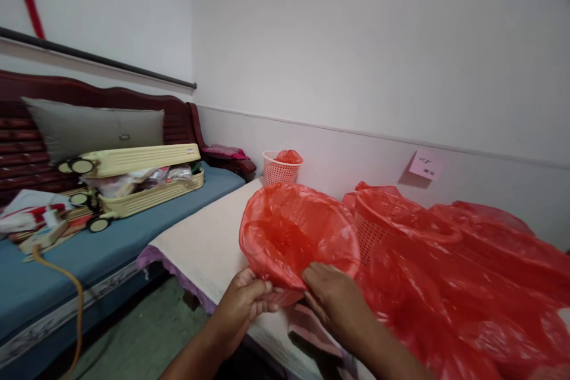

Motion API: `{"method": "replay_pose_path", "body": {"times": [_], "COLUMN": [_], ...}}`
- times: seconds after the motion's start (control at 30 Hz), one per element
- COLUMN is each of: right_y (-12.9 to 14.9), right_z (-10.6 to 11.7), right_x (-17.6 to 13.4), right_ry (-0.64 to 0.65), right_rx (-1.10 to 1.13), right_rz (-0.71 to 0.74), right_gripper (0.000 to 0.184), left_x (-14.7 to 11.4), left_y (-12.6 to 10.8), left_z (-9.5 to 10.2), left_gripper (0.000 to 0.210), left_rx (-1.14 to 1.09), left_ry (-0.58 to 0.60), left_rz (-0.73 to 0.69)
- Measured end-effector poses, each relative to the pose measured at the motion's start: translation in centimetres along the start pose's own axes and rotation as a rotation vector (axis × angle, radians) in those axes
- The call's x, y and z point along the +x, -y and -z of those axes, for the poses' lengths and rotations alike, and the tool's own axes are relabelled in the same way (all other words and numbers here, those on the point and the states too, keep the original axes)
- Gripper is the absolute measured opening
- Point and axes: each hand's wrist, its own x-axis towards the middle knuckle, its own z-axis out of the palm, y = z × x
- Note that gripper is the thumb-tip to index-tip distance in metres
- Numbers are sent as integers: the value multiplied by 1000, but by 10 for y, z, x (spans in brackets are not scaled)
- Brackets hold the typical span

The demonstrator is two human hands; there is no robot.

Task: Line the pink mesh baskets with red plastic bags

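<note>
Pale walls (356, 41) met behind a worktop (205, 219) spread with a cream cover, beside a blue-cushioned wooden sofa (218, 181) where a yellow suitcase (146, 160) lay partly open. Over the worktop's near side, between the two hands and tilted toward the wearer, was a basket (287, 295) with a red plastic bag (294, 231) opened out inside it. Around the visible far and side rim, the film was already turned over the edge; under the fingers it was hidden, so whether the fold was complete there could not be told. Just to the right stood a second basket (367, 237), also dressed in red film, with loose red bags (445, 303) heaped in front of it. By the wall, a third basket (279, 172) held a crumpled red bundle (289, 157), its pale rim bare.

At the near left of the rim, the left hand (244, 297) reached up from below, thumb and fingers pinched together on the film's edge. The right hand (336, 300) came palm down, knuckles up, its grip closed over the near rim, wrist bent inward.
</note>
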Motion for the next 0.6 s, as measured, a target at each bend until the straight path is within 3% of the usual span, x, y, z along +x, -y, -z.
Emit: {"method": "replay_pose_path", "body": {"times": [0.17,0.27,0.33,0.5,0.6], "right_y": [14,20,23,31,34], "right_z": [-7,-11,-12,-14,-18], "right_x": [-27,-38,-45,-52,-54], "right_ry": [13,-16,-32,-73,-60], "right_rx": [19,46,60,12,-23], "right_rz": [-22,-17,8,67,114], "right_gripper": [9,10,12,13,14], "left_x": [-16,-23,-26,-26,-19], "left_y": [-21,-33,-38,-38,-31], "left_z": [17,22,23,27,32], "left_gripper": [20,15,23,35,37], "left_rx": [-47,-97,-88,134,150], "left_ry": [-5,-56,-108,-209,-257], "left_rz": [-54,-89,-111,-192,-235]}}
